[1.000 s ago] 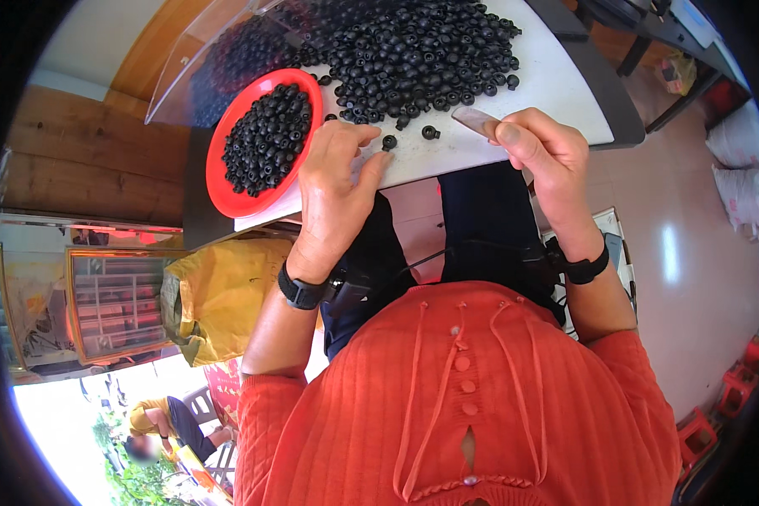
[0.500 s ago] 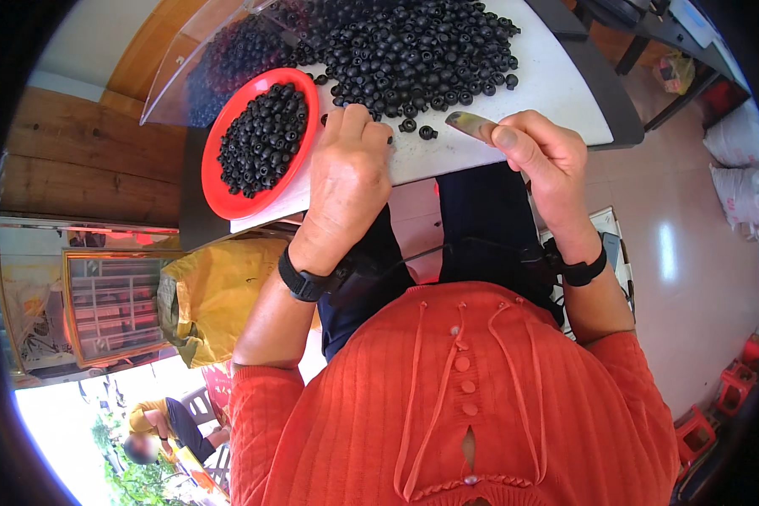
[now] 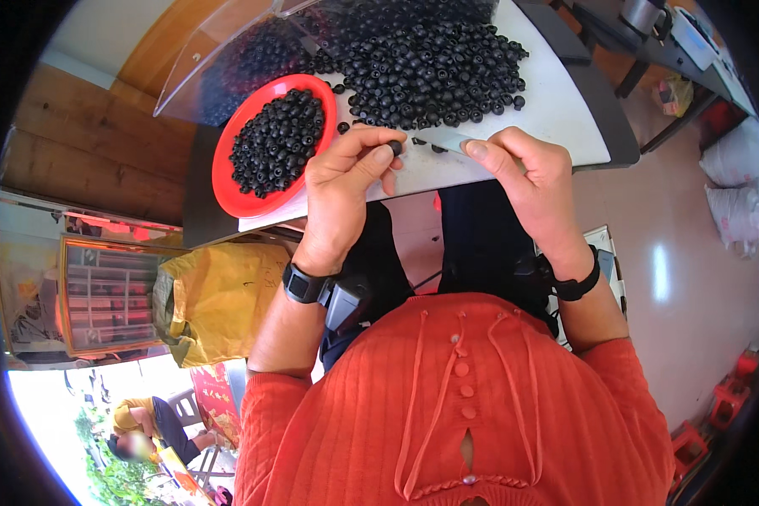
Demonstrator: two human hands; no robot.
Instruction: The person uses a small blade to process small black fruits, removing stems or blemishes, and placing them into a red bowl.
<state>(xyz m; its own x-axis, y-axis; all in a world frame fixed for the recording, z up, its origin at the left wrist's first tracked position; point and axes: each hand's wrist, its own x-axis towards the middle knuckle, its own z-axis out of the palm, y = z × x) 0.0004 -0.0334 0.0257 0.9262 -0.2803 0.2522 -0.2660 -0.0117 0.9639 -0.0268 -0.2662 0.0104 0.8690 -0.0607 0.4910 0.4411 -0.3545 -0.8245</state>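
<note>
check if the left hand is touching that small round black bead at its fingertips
Touching. The head view shows the left hand pinching the small round black bead between thumb and forefinger, with no gap, just above the white tabletop.

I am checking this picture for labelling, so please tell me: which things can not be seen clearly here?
Head view, the only one:
- Blade in the right hand: mostly covered by the fingers, its shape unclear.
- Small black bead pinched by the left hand: too small to show any hole.
- Clear scoop: its far end is cut by the dark rim.
- Table: the far part is cut off.
</note>
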